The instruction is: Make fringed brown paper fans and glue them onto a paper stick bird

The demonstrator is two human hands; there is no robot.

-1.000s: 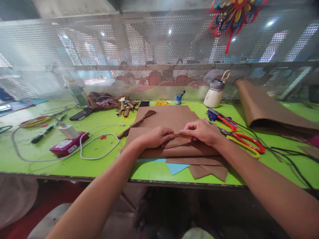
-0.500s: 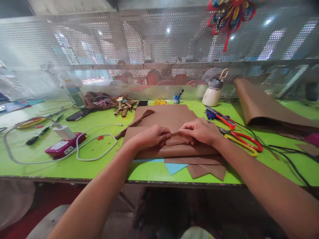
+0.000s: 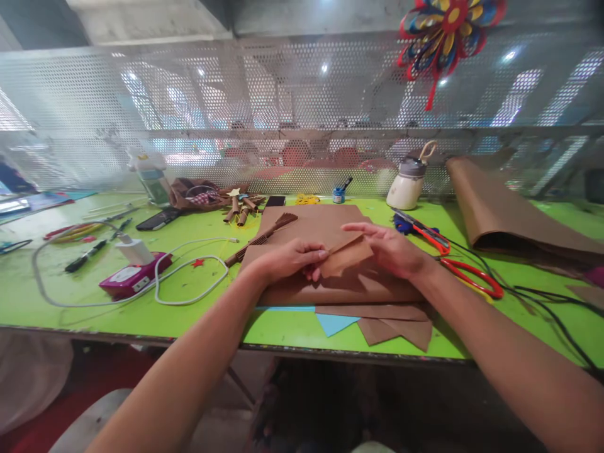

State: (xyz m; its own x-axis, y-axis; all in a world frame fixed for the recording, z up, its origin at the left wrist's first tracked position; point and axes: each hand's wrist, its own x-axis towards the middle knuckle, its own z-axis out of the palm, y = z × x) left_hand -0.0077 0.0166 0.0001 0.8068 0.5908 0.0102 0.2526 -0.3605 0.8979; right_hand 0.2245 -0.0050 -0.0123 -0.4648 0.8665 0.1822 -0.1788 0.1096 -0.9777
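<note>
A small piece of brown paper [image 3: 346, 258] is pinched at its left end between the thumb and fingers of my left hand [image 3: 297, 257]. At its other end my right hand [image 3: 389, 247] has its fingers stretched out, with the paper resting against them. Beneath both hands lie large brown paper sheets [image 3: 321, 220], the front one folded over. Smaller brown pieces [image 3: 396, 330] and a light blue sheet [image 3: 336, 322] stick out toward the table edge. A fringed brown paper bundle [image 3: 264, 237] lies left of my left hand.
Scissors with red handles [image 3: 476, 280] and a red-handled cutter [image 3: 429, 239] lie at the right. A purple power strip [image 3: 134, 277] with a white cable is at the left. Behind stand a blue jar [image 3: 338, 195] and a white flask [image 3: 406, 184]; rolled brown paper [image 3: 500, 211] is far right.
The small paper was held low between both hands and now is lifted and tilted, its face turned up. My right fingers have gone from a pinch to stretched out. The view has shifted slightly.
</note>
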